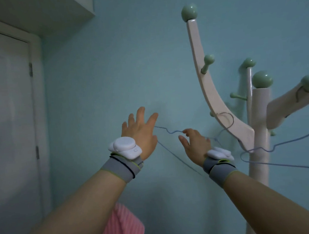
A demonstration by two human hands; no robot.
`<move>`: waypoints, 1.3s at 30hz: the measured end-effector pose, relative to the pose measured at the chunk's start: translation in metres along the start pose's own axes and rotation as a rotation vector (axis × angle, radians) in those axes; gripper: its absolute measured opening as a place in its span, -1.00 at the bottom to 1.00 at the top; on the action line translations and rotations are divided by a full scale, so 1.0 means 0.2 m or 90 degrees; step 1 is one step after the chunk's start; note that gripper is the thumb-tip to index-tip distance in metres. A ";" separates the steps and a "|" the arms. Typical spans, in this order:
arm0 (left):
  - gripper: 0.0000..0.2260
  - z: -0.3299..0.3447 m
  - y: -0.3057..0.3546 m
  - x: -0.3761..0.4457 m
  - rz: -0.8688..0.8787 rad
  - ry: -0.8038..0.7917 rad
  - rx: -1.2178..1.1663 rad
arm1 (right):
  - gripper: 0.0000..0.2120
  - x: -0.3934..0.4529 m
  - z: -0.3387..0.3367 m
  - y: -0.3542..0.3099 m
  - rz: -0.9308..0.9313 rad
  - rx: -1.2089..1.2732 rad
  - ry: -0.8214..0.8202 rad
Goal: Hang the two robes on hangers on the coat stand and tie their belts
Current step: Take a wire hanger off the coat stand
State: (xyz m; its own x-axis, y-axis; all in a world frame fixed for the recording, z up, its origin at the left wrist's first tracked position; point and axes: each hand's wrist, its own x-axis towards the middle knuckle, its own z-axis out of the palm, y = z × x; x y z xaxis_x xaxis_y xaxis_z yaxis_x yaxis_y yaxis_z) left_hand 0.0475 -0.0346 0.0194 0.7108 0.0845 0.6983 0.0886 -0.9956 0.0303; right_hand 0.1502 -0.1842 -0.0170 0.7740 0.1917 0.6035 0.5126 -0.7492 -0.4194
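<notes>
Landmark: the pale wooden coat stand (260, 127) with green knobs stood against the blue wall; every place below is given from it.
Left hand: the left hand (139, 132) was raised well to the stand's left, fingers (140, 112) spread and released, its palm side just meeting the outer tip of the wire.
Right hand: the right hand (194, 143) was nearer the stand, fingertips (185, 132) lightly pinching the upper wire of a thin blue wire hanger (167, 130).
That hanger: its hook looped over the stand's left curved branch (224, 118).
Second hanger: another blue wire hanger (285, 143) hung from a knob on the stand's right branch, bare.
Robe: a pink ribbed robe (121, 228) lay low, well left of the stand, under the left forearm; not on any hanger. A second robe was not in sight.
Step, as I judged it: lifting the hanger off to dress it.
Doing it well: raise the hook clear of the branch before pulling; steady the springy wire with both hands.
Containers: none visible.
</notes>
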 end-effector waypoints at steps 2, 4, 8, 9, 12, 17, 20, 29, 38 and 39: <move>-0.37 0.09 0.03 -0.05 -0.052 -0.054 -0.087 | -0.53 -0.03 0.03 0.02 -0.025 -0.018 0.016; -0.29 0.22 0.04 -0.13 -0.100 -0.121 -0.147 | -0.37 -0.06 0.04 0.04 -0.074 -0.058 0.047; -0.21 0.39 0.03 -0.26 -0.175 -0.191 -0.150 | -0.43 -0.10 0.04 0.09 -0.145 -0.151 0.029; -0.20 0.41 0.03 -0.28 -0.182 -0.194 -0.156 | -0.46 -0.11 0.03 0.10 -0.152 -0.166 0.024; -0.18 0.42 0.07 -0.29 -0.197 -0.195 -0.219 | -0.47 -0.15 0.01 0.13 -0.155 -0.198 0.007; -0.14 0.39 0.12 -0.28 -0.145 -0.089 -0.131 | -0.38 -0.23 0.03 0.15 -0.238 -0.154 0.028; -0.13 0.33 0.11 -0.26 -0.091 0.023 -0.076 | -0.32 -0.30 0.05 0.11 -0.291 -0.123 0.006; -0.56 0.37 0.08 -0.38 -0.188 -0.321 -0.453 | -0.42 -0.48 0.18 0.02 -0.330 -0.054 -0.209; -0.06 0.42 0.02 -0.82 -0.169 -0.766 -0.508 | -0.56 -0.53 0.36 -0.14 -0.303 -0.113 -0.450; -0.07 0.41 0.04 -0.86 -0.150 -0.779 -0.512 | -0.56 -0.53 0.38 -0.18 -0.308 -0.125 -0.455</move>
State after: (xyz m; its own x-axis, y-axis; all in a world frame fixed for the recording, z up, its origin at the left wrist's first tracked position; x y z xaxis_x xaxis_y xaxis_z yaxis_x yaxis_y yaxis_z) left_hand -0.0158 -0.0537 -0.1595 0.9031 -0.1825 -0.3886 0.1724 -0.6747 0.7177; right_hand 0.0777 -0.1293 -0.1185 0.5698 0.8170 0.0882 0.8218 -0.5662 -0.0641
